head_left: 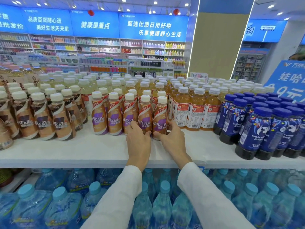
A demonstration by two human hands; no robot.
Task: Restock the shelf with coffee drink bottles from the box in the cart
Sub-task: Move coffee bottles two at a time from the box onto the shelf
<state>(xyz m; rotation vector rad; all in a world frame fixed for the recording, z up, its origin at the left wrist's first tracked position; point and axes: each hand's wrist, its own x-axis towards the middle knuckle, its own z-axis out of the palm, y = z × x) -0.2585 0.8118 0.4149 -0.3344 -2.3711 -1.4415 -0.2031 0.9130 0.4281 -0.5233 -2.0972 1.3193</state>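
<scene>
While both your arms reach forward over the front edge of the white shelf, your two hands lie close together at the foot of the front row of purple-label Nescafé bottles. Your left hand holds the fourth Nescafé bottle, counted from the left. Its fingers curve around the left side of the lower body, and the thumb presses on the right side near the base. Your right hand holds the fifth Nescafé bottle, the last one of the row. Its thumb lies low on the left side, and the fingers wrap around the right side, a little spread. The two thumbs are just beside each other, between the two bottles. Both wrists come out of white sleeves.

The two held bottles stand upright on the shelf, side by side, in line with the three others. Each one has a cream-white cap, a narrow neck and a wide body. The label is purple with the white word NESCAFÉ and a red and white diagonal band. More bottles of the same kind stand behind them. To the left are brown-label Nescafé bottles, just to the right are orange drink bottles, and further right are dark blue luckin coffee bottles. Under the shelf are water bottles with light blue caps.
</scene>
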